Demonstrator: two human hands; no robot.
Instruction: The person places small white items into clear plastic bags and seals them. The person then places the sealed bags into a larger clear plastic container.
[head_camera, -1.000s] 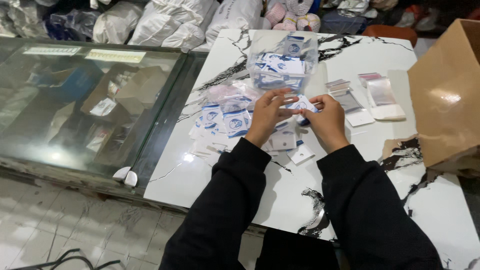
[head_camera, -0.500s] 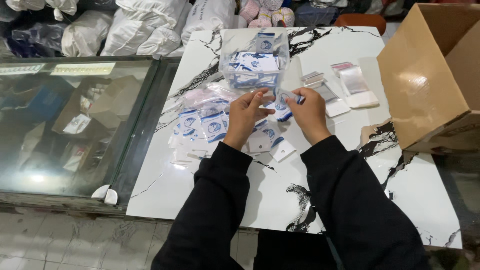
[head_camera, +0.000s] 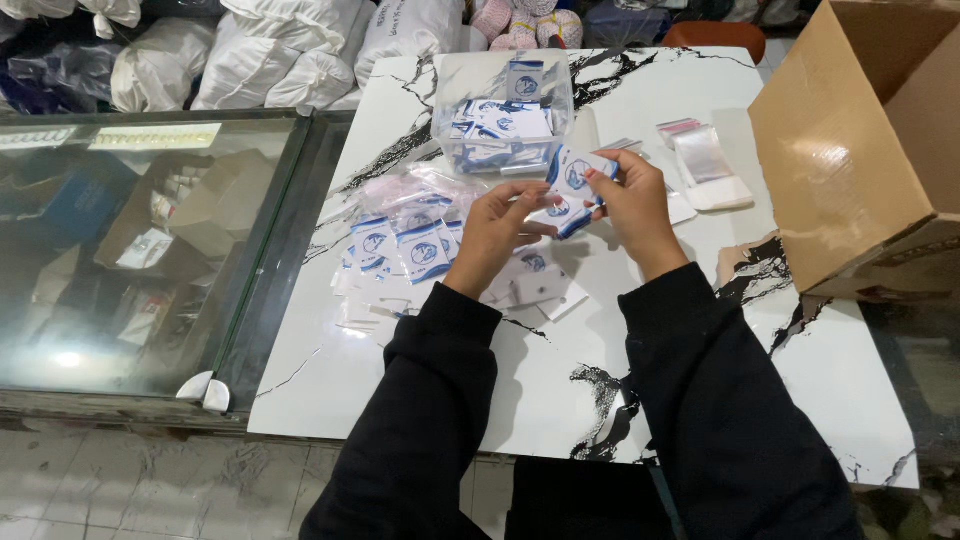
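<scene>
White-and-blue printed cards (head_camera: 572, 180) were pinched between the thumb and fingertips of the right hand (head_camera: 630, 205), just above frame centre. The left hand (head_camera: 498, 228) met them from the left, its fingers curled and pressed to the lower card edge. Directly behind the hands stood a clear plastic tub (head_camera: 503, 110) holding more such cards. Loose cards (head_camera: 400, 255) lay scattered left of the hands on the marble table (head_camera: 560, 400). Clear sleeves (head_camera: 705, 160) lay to the right, near a cardboard box (head_camera: 860, 150).
</scene>
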